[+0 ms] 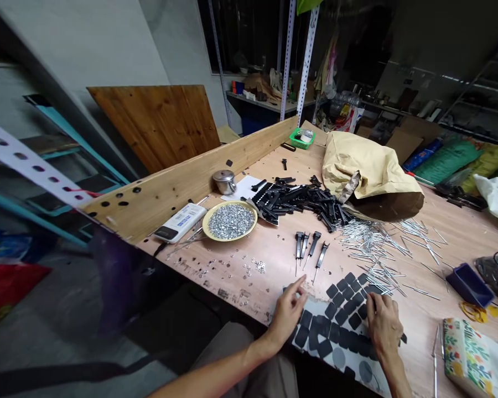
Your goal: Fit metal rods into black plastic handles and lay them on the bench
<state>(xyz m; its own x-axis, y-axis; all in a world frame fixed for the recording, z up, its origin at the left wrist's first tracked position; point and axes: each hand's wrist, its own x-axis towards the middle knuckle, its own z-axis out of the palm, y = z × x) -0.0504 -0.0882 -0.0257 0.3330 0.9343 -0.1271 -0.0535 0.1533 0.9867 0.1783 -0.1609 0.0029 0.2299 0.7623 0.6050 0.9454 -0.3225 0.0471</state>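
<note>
Head view shows us the desk [423,312], with a white device [181,223] at its left corner, just beside the wooden board [182,181] along the far-left edge. Next comes a yellow bowl [206,225] of small metal parts [230,220], near the front edge, a metal cup [224,182] behind it. Our left hand [288,309] hovers at the left end of a grey sheet [314,305] on the front edge, its grip released, fingers apart. Past it lie heaped black clips [292,202] and, closer to us, four black pieces [321,256] on rods. Black pads [334,333] cover much of the sheet. Thin metal rods [367,237] spread beside a paper sack [365,166] towards the far edge. Our right hand [384,320] is over the sheet's right side, fingertips drawn together by the pads; we cannot tell whether its grip holds anything. Rightmost, towards the right edge, are a dark blue tray [470,284] and a floral packet [467,354].
</note>
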